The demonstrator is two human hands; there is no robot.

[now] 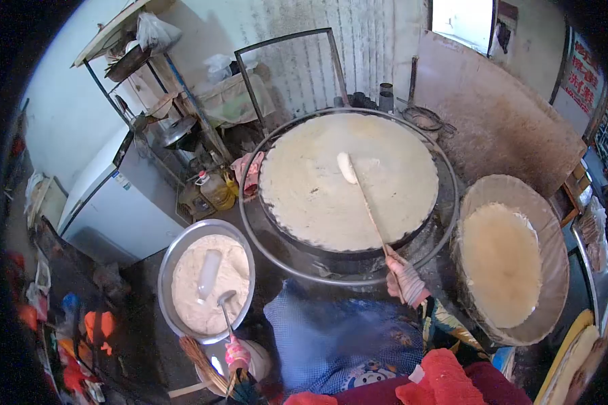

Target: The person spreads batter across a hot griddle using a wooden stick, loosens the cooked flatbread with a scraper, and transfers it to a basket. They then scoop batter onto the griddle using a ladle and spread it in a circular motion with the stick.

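Note:
My right hand (404, 277) is closed round a long thin wooden stick (368, 206) with a rounded white head. That head lies near the middle of a very large pale flatbread (311, 169), which covers most of a round black griddle (317, 246) with a metal ring around it. At lower left, my left hand (236, 352) grips the handle of a ladle (227, 300). The ladle's bowl rests in pale batter (186, 290) inside a wide metal basin (165, 297). A translucent cylindrical container (210, 273) also lies in the batter.
To the right stands a big cloth-lined round basket (554, 270) with a light tan round surface inside. Oil bottles (216, 192) and a white chest freezer (125, 202) are at left. A straw brush (199, 361) sits near my left hand. A board (493, 115) leans behind the griddle.

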